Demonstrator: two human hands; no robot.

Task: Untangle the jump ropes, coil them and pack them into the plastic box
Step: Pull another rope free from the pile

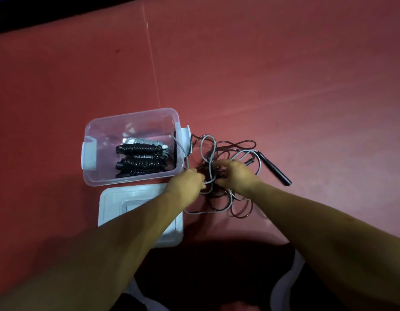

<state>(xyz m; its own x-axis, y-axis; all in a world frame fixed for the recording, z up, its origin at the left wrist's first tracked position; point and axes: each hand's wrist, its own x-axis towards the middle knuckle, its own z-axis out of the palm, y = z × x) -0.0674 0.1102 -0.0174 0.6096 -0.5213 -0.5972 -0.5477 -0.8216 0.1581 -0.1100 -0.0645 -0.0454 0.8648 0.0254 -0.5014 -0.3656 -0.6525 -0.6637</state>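
Jump ropes (213, 153) lie in two states here, some packed and some in a knot. Inside the clear plastic box (131, 114), which stands open on the red floor (284, 86), at least two wound bundles (140, 153) rest side by side, dark cord wrapped tightly round their handles, with some pale cord showing between them. The box's lid (136, 196) lies flat on the floor just in front of it, partly hidden under the left forearm.

Just right of the box sits the tangle (226, 199), a loose heap of grey and dark reddish cord whose loops cross over each other many times. One black handle (276, 170) pokes out of it to the right, and a grey strand runs up against the box's right wall.

Both hands are in the heap. The left hand (187, 180) has its fingers curled round strands at the tangle's left edge, close to the box's near corner. The right hand (234, 173) is bent down over the middle, fingers and thumb closed on cords there. Exactly which strand each holds cannot be made out.

By this showing the task looks past halfway at best: part is packed, but these cords, apparently two ropes by their colours, are not yet separated, let alone coiled or packed.
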